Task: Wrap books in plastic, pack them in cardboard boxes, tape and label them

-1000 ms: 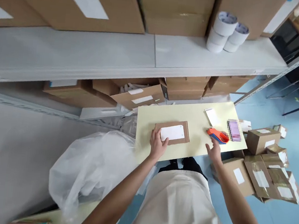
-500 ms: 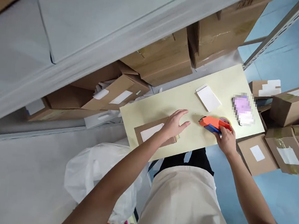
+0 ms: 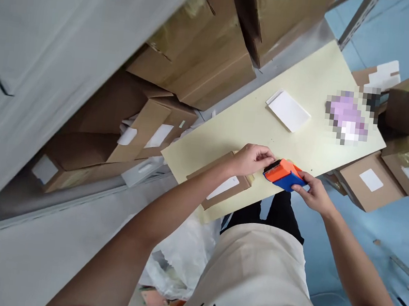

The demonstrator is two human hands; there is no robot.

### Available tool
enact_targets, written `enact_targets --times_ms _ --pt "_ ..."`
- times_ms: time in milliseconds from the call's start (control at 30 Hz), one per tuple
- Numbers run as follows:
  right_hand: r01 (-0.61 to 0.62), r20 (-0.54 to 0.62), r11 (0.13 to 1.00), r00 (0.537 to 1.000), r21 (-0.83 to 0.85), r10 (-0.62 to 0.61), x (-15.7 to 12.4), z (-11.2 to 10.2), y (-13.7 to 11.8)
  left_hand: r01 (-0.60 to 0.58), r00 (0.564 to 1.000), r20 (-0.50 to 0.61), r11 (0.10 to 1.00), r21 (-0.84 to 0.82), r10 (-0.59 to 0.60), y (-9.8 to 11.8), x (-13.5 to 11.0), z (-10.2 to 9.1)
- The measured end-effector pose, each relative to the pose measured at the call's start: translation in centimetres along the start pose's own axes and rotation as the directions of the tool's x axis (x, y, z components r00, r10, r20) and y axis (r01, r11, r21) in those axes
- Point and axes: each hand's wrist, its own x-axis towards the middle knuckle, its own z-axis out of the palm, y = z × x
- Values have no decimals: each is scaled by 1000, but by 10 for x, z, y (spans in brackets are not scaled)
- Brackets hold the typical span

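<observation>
Right hand [image 3: 313,193]: thumb and fingers closed on the rear of the orange-and-blue tape dispenser [image 3: 285,175], and that grip looks firm!
Left hand [image 3: 252,159]: fingers half curled at the dark front edge; whether they pinch anything, I can't tell.
Dispenser spot: near edge of the table [image 3: 307,76], just beside the cardboard box [image 3: 237,187].
Feel: light, stiff, probably smooth plastic, hardly fragile, I'd judge.
Best hold: 1 hand around the rear body, clear of that possibly sharp front.
</observation>
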Motion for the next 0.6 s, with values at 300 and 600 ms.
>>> enact_targets --times_ms 300,600 --pt "-394 141 773 916 498 376 20 26 17 317 917 87 845 431 -389 22 43 -8" --pt "-648 416 497 757 577 504 -7 69 53 248 746 181 519 818 -641 -31 64 -42"
